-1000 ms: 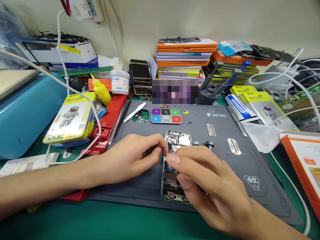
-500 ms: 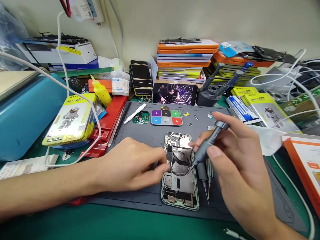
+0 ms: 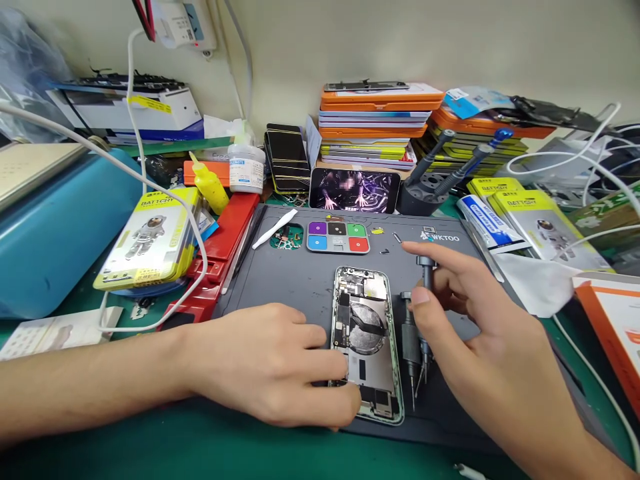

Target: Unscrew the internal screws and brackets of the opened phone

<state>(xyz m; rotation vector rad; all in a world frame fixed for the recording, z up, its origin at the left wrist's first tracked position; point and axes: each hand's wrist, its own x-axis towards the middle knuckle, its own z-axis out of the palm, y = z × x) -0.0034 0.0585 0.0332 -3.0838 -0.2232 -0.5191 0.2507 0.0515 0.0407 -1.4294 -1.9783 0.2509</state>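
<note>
An opened smartphone [image 3: 373, 373] lies face up on the dark mat, its inner parts and round metallic coil exposed. Over its lower left edge, the bent fingers of my left hand [image 3: 280, 367] grip the frame, hiding that corner; the thumb is mostly tucked out of sight. To the right of the phone, my right hand [image 3: 480, 327] holds a grey precision screwdriver [image 3: 426, 262] low over the mat, thumb against it and index finger stretched out past its cap. Another screwdriver [image 3: 411, 340] lies between the phone and that hand. Tips of the tools overlap there.
Behind the phone are a coloured screw tray [image 3: 338, 245], a white spudger [image 3: 274, 228] and small loose parts. A propped phone [image 3: 354, 191] plays a video beside a screwdriver holder [image 3: 425, 197]. Battery boxes [image 3: 150, 233] and a white cable [image 3: 203, 267] are at left.
My right hand has lowered the screwdriver away from the phone to beside the other tools. My left hand has moved from the phone's middle down to its lower left edge.
</note>
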